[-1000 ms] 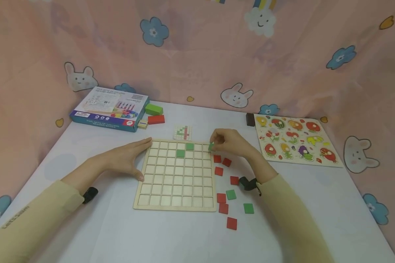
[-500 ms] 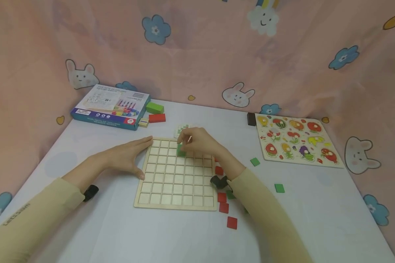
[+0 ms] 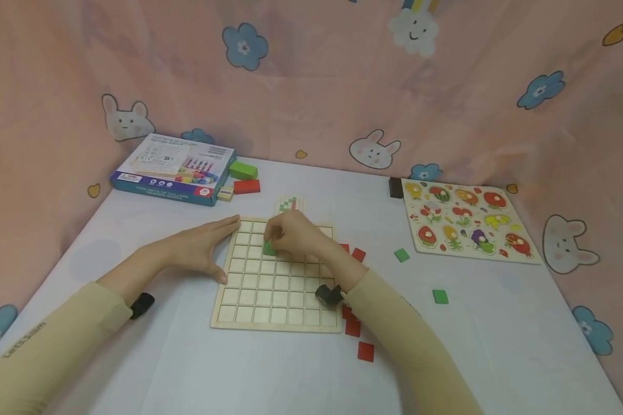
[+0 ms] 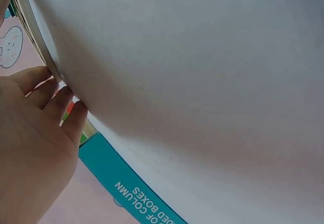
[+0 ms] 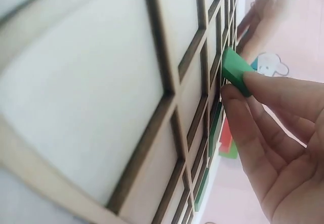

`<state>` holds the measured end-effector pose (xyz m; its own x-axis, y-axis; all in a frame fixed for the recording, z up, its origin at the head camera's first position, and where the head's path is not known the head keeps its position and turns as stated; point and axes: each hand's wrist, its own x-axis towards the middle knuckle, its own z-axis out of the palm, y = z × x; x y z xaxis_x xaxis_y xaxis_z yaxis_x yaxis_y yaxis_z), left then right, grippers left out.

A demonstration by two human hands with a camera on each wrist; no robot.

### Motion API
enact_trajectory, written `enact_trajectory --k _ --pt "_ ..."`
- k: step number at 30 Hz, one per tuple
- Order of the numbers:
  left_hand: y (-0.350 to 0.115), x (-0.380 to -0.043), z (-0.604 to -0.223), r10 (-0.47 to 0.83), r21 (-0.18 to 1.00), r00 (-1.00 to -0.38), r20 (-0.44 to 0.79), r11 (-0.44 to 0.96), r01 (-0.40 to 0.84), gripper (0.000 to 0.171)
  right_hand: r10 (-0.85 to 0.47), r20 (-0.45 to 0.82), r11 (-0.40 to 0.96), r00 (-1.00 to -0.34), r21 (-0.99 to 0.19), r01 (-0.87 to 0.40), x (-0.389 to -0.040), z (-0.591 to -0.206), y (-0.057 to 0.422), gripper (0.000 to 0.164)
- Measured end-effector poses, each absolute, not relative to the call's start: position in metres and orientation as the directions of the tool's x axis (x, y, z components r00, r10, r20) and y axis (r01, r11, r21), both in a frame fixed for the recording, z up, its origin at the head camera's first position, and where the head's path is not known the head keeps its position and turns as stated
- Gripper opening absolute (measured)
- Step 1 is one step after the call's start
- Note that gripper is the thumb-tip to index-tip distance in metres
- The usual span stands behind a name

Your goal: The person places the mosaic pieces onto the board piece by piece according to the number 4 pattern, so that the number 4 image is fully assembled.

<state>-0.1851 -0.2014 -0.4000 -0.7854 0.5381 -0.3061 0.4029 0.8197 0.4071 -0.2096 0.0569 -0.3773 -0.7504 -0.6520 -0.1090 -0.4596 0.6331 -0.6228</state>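
My right hand (image 3: 297, 233) pinches a green square tile (image 5: 234, 71) between thumb and fingertips. The tile is tilted, with its lower edge close over a cell in the upper left part of the wooden grid board (image 3: 254, 314). Two more green tiles lie in cells, visible in the right wrist view as a nearer tile (image 5: 215, 127) and a farther tile (image 5: 201, 189); in the head view the right hand covers them. At the board's left edge, my left hand (image 3: 194, 251) rests with thumb and fingers spread, fingertips touching the rim.
Several red tiles (image 3: 366, 351) lie right of the board, partly under the right forearm. Loose green tiles (image 3: 440, 297) lie farther right. A small pattern card (image 3: 292, 203) is behind the board. A box (image 3: 171, 167) stands back left, a fruit puzzle (image 3: 457, 230) back right.
My right hand has carried the green tile leftward from the board's upper right corner to its upper left part. My left hand has stayed at the board's edge.
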Motion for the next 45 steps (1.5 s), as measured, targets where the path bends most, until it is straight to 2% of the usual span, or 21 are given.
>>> enact_trajectory --k 21,28,38,45 --pt "-0.201 -0.184 -0.398 0.529 0.397 -0.792 -0.305 0.827 0.399 0.133 -0.669 -0.121 0.673 -0.733 -0.517 -0.529 -0.203 -0.378 0.054 0.011" --pt "-0.202 -0.185 -0.400 0.536 0.401 -0.790 -0.299 0.821 0.405 0.134 -0.639 -0.098 0.668 -0.763 -0.562 -0.487 -0.207 -0.374 0.062 0.010" --pt "-0.199 -0.184 -0.400 0.532 0.396 -0.790 -0.305 0.825 0.402 0.134 -0.538 -0.100 0.697 -0.837 -0.612 -0.375 -0.219 -0.357 0.130 0.015" --pt "-0.200 -0.185 -0.399 0.529 0.399 -0.790 -0.309 0.826 0.398 0.134 -0.439 -0.109 0.764 -0.892 -0.568 -0.307 -0.221 -0.355 0.199 0.019"
